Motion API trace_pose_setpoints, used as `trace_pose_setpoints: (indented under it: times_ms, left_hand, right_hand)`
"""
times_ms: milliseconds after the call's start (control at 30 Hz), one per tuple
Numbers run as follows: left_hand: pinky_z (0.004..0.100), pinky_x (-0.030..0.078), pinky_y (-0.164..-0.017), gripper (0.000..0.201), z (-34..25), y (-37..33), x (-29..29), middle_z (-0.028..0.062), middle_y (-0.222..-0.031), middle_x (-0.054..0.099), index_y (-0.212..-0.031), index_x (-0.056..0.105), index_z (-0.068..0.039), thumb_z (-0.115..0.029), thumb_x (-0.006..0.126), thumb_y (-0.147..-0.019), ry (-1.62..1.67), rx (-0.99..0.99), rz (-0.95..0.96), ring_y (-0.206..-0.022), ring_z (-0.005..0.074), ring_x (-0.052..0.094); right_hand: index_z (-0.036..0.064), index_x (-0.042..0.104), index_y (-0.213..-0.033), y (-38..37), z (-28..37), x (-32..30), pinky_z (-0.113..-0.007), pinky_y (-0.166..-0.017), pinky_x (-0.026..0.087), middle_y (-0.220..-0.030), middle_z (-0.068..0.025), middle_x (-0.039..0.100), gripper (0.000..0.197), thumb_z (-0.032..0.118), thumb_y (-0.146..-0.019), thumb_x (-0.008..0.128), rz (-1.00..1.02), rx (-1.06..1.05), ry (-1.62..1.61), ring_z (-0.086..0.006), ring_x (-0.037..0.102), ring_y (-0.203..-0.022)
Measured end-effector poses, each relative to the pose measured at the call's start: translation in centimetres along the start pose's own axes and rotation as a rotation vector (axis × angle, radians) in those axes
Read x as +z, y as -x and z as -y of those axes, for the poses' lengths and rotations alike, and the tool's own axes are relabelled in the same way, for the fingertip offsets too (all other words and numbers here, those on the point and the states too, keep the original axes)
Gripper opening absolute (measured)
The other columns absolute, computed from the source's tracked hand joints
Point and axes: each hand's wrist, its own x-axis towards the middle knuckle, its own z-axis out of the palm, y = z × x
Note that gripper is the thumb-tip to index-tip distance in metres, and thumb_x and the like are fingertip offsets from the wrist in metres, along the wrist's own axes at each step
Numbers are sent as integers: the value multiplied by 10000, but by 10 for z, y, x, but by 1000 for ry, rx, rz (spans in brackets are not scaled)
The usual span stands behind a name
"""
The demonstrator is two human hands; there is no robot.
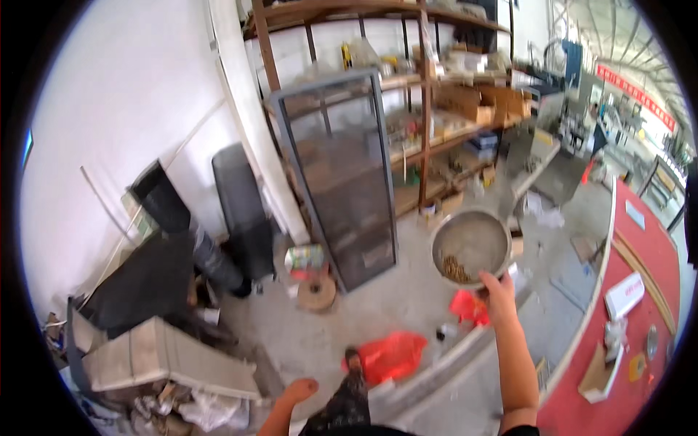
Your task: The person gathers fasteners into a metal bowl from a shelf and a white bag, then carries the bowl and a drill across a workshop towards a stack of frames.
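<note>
Out ahead of the person, the right hand grips the near rim of a steel bowl, carried level with a small heap of brown bits inside. Low beside the knee, the left hand hangs empty, fingers loose.

mesh cabinet left of bowl; floor beneath open

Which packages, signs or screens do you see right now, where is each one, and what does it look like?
White flat box: on the red table at right, oblong.
Open cardboard box: red table's near edge, brown.
Cardboard cartons: on the shelf rack, brown.
Red banner: far wall, upper right, long, with pale lettering.
Colourful printed pack: on the floor by the mesh cabinet.
Right hand holds the steel bowl.
</note>
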Motion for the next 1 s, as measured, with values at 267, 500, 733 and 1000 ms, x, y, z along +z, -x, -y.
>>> trace_pose_setpoints:
  times_ms: [267,500,733,1000]
  left_hand:
    - [442,454,-661,231,-38,-241,-259,161,-847,607,-879,592,-63,-260,529,-776,76,194,-298,-792,350,577]
    - [407,465,-648,219,-92,-355,-381,144,-840,623,-909,611,-58,-230,544,-791,78,241,-588,-776,324,591]
    - [364,478,-659,209,-59,-445,-363,139,-817,635,-910,631,-46,-206,564,-794,340,168,-463,-751,292,616]
    - [340,483,-686,212,-155,-503,-429,146,-827,639,-927,617,-8,-158,578,-782,418,-167,-598,-761,267,627]
  right_hand:
    - [22,439,-1088,-201,70,161,-251,-517,516,-945,-73,565,360,100,-773,595,55,-53,-143,-160,589,-719]
    - [24,484,-1024,-352,167,240,-246,-509,523,-880,-61,581,269,113,-795,590,53,-273,-61,-163,595,-629]
    - [11,458,-1072,-522,216,306,-253,-603,532,-979,-72,556,355,130,-780,621,284,-367,-71,-154,582,-775]
    - [11,421,-1124,-700,248,357,-283,-574,546,-974,-91,535,380,72,-771,549,358,-377,-11,-178,561,-791]
